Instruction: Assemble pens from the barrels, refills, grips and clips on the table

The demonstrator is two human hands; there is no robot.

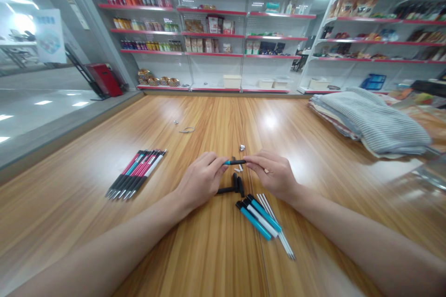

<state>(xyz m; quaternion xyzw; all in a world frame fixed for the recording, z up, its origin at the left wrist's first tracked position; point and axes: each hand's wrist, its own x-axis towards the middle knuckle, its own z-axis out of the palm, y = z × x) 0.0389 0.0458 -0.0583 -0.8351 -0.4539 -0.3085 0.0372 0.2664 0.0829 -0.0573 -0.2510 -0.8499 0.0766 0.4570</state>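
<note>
Both hands meet over the middle of the table at one pen [237, 162], blue with a black grip. My left hand [204, 176] is closed around its blue barrel. With thumb and fingertips my right hand [273, 171] pinches the black end; the tip is hidden there. Below the hands lie several loose black grips [236, 184]. Blue and white pen barrels [259, 218] with black clips rest nearer to me, beside a bunch of thin white refills [277, 225]. Small silver tips [242, 147] and little white pieces [239, 169] lie just beyond the pen.
A row of pens [137, 174] in red, blue and white lies at the left. Farther back are a thin ring-shaped strip [188, 129] and a small silver piece [176, 122]. Folded cloths [372, 120] are stacked at the right. Stocked shelves [212, 35] stand behind the table.
</note>
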